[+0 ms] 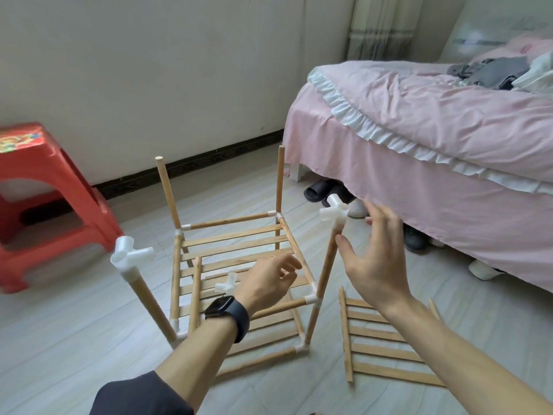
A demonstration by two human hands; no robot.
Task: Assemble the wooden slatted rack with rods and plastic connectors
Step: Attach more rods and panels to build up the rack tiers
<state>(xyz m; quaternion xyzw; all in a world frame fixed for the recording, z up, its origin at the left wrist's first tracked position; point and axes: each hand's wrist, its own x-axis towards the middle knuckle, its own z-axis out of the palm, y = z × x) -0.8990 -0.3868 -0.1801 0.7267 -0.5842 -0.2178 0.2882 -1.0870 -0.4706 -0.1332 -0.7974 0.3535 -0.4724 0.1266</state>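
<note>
hands: left hand (269,280) and right hand (374,259) both loose, empty
risk: bumping that rod (326,262) could tip the rack (233,235)

There are four upright rods (167,193) (279,181) (152,307) (327,262), two topped by connectors (130,253) (335,212), one loose panel (346,339), one stool (45,175).

Your left forearm (194,354) covers the rack's (239,244) near rail at 6 o'clock, and your right forearm (449,348) hides part of the loose slat panel (374,354) at 5. The red stool (45,181) is cut off at 9 o'clock — the bed (449,145) at 3. The shoes (320,191) are half hidden under the bedskirt, and the fingers of your right hand (374,265) are blurred.
</note>
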